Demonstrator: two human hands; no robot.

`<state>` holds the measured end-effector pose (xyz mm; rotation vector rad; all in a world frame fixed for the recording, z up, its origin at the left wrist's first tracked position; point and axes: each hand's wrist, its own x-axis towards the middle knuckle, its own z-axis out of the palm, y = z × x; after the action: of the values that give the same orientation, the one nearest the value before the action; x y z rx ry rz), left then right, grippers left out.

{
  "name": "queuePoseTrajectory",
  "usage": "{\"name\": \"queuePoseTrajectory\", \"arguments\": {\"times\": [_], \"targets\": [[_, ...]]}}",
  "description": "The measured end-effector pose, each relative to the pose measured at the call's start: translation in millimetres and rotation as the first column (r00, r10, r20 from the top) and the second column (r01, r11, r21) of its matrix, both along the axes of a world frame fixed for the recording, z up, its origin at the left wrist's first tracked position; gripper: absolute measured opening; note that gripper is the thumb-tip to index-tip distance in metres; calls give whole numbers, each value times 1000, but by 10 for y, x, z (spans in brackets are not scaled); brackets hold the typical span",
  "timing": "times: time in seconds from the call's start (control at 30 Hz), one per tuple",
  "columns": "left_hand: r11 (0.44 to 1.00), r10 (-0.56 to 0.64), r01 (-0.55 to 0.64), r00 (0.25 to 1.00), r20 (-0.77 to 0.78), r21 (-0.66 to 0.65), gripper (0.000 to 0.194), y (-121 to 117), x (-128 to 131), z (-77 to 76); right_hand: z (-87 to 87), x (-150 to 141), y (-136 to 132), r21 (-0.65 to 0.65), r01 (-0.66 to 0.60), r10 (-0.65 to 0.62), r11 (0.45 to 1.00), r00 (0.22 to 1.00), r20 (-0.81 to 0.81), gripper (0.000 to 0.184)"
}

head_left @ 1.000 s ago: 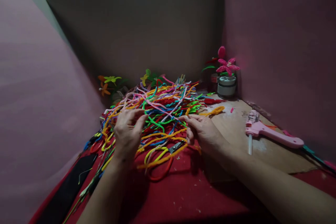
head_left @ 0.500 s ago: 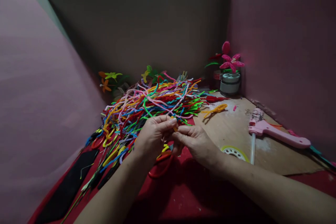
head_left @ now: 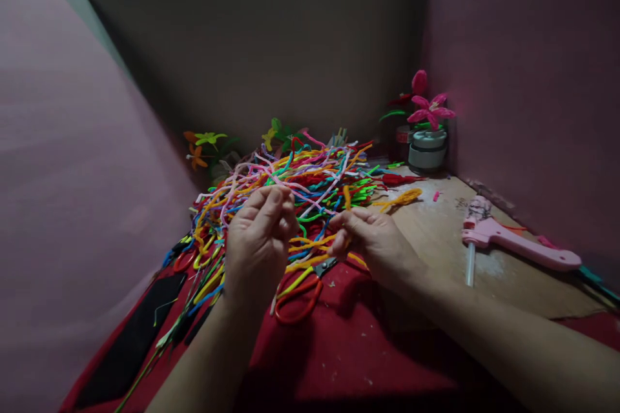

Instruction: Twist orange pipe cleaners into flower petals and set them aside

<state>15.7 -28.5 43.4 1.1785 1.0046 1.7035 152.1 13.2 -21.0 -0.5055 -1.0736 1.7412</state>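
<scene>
My right hand (head_left: 375, 245) is closed in a pinch on an orange pipe cleaner (head_left: 347, 197), whose fuzzy end sticks up above the fingers. To its left, my left hand (head_left: 259, 239) is raised with thumb and fingers pressed together; whatever they hold, if anything, is hidden. Behind both hands lies a big heap of colourful pipe cleaners (head_left: 310, 171). Several orange pipe cleaners (head_left: 310, 246) stretch across the gap between the hands. Under them, scissors with red-orange handles (head_left: 296, 316) rest on the red cloth (head_left: 334, 361).
A pink glue gun (head_left: 523, 245) lies on the brown board (head_left: 426, 219) at right, near a twisted orange bundle (head_left: 404, 199). Behind stands a jar (head_left: 427, 153) with a pink flower (head_left: 431, 111). A black phone-like slab (head_left: 133, 335) lies at left.
My hands have moved apart from each other, the left one up and left, the right one slightly right. The scissors and orange strands between them now show. The view has shifted slightly.
</scene>
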Motion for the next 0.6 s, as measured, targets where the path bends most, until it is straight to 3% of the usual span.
{"name": "queuePoseTrajectory", "arguments": {"times": [0.03, 0.07, 0.1, 0.17, 0.2, 0.27, 0.33, 0.47, 0.6], "targets": [[999, -49, 50, 996, -73, 1, 16, -64, -17, 34, 15, 29, 35, -31, 55, -56, 998, 997, -44, 24], [981, -187, 174, 961, -203, -80, 24, -119, -26, 41, 36, 60, 69, -64, 99, -104, 993, 991, -86, 23], [922, -370, 302, 871, -324, -242, 28, -157, -27, 17, 60, 90, 99, -94, 128, -139, 987, 982, -125, 22], [690, -684, 409, 638, -353, -598, 24, -160, -6, -116, 104, 142, 147, -147, 150, -175, 978, 969, -176, 18], [652, -699, 397, 645, -309, -646, 24, -126, 10, -209, 118, 161, 163, -165, 154, -185, 974, 964, -190, 16], [729, -533, 358, 832, -156, -584, 21, -15, 37, -386, 126, 182, 184, -183, 162, -199, 970, 959, -201, 13], [796, -403, 367, 915, 31, -482, 21, 100, 40, -488, 108, 185, 192, -176, 174, -208, 969, 959, -193, 12], [926, -196, 238, 967, 164, -292, 17, 194, -14, -442, 56, 173, 198, -151, 206, -230, 967, 960, -158, 13], [965, -64, 95, 989, 130, -245, 16, 179, -62, -374, 57, 183, 195, -130, 217, -233, 967, 964, -126, 14]]}}
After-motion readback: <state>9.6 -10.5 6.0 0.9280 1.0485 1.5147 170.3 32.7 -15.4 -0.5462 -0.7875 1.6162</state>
